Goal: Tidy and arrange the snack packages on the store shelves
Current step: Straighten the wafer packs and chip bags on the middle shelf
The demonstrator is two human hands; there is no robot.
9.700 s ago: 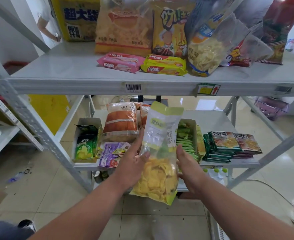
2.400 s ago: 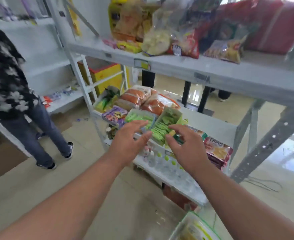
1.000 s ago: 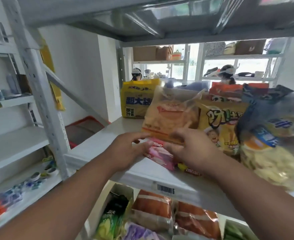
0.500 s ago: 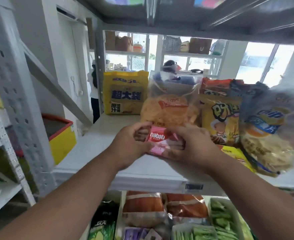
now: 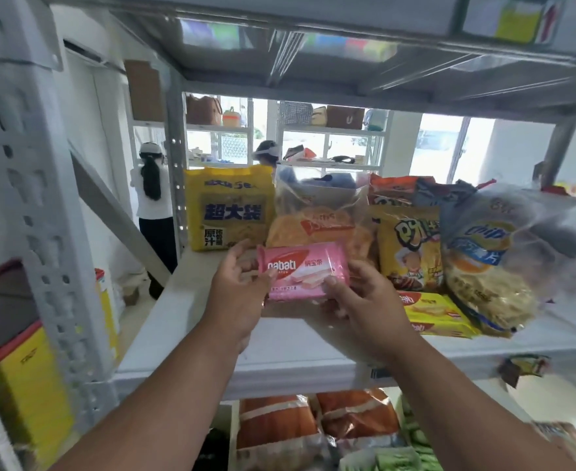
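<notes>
both hands hold pink nabati wafer pack (image 5: 305,274) upright just above shelf (image 5: 184,321) front: left hand (image 5: 242,294) fingers curled on its left edge, right hand (image 5: 364,300) thumb pinching lower right corner. yellow nabati pack (image 5: 432,312) lies flat to the right.

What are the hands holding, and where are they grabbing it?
Both hands hold the pink Nabati wafer pack above the shelf. The left hand grips its left end, and the right hand pinches its lower right corner.

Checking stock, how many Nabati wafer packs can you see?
2: a pink pack held up in both hands, and a yellow pack lying on the shelf to its right. Others may be hidden.
</notes>
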